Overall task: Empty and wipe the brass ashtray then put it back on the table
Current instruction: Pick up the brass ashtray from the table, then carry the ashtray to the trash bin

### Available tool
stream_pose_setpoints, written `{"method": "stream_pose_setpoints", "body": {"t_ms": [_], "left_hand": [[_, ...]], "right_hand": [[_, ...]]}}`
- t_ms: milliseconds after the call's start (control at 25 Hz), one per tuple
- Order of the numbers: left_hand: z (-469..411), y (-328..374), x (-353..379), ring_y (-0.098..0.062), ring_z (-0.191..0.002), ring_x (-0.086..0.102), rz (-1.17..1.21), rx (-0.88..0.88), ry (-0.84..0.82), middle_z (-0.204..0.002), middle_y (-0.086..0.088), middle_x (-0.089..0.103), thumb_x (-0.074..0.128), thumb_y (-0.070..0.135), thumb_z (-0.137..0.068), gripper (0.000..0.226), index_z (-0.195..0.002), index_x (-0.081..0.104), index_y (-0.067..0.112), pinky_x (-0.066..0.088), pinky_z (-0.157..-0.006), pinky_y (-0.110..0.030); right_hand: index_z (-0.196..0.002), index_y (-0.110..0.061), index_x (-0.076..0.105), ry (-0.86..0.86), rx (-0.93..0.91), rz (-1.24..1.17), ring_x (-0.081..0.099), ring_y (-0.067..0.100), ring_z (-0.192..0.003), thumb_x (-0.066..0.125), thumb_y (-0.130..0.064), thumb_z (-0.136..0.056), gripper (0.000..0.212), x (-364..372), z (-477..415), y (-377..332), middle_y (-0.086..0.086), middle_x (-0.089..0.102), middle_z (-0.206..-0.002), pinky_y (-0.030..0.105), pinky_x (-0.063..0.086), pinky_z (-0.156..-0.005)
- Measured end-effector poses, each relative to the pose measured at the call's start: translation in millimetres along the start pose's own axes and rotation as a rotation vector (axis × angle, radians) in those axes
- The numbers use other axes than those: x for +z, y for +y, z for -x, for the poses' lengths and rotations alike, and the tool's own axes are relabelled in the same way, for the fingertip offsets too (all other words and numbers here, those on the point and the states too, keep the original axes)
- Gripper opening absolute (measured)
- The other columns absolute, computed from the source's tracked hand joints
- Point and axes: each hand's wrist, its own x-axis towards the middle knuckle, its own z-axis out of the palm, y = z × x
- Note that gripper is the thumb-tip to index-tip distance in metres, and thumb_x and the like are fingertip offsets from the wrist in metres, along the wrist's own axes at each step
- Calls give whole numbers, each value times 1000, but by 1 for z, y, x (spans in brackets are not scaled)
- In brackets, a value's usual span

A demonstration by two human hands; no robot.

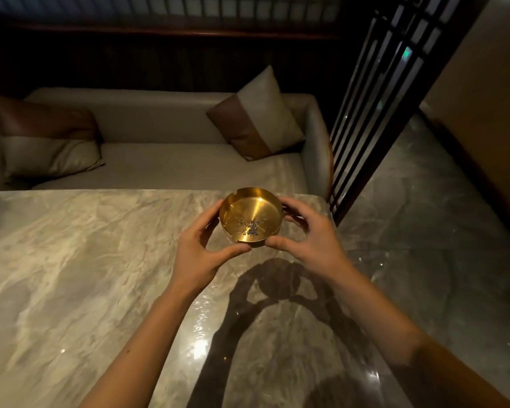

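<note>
A round brass ashtray [249, 212] with notched rim is held above the marble table [71, 260], tilted slightly toward me. A small heap of grey ash [250, 225] lies in its bowl. My left hand [202, 248] grips its left side, thumb under the near rim. On the right side, my right hand [309, 240] holds it with the thumb at the near rim and fingers around the far edge. The shadow of hands and ashtray falls on the table well below them.
A beige sofa [165, 169] runs behind the table, with one cushion [256, 116] at its right and another cushion [42, 145] at the left. A dark slatted screen [386, 107] stands to the right. Glossy marble floor [424, 216] lies right of the table.
</note>
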Motion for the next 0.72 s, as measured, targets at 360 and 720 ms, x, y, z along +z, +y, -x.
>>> {"method": "stream_pose_setpoints", "body": {"t_ms": [360, 720], "left_hand": [[-23, 4, -41, -4, -127, 54, 75, 32, -53, -132, 9, 60, 87, 23, -55, 87, -135, 52, 20, 41, -110, -27], [-16, 23, 11, -4, -128, 53, 87, 32, -124, -133, 8, 59, 86, 24, -55, 86, -134, 51, 25, 41, -109, -25]], "right_hand": [[-135, -27, 49, 13, -30, 20, 54, 1, -121, 80, -36, -62, 80, 21, -19, -28, -21, 56, -125, 23, 43, -105], [-133, -22, 54, 64, -16, 16, 54, 5, -123, 82, -28, -66, 73, -34, 11, -17, -3, 59, -132, 34, 45, -108]]}}
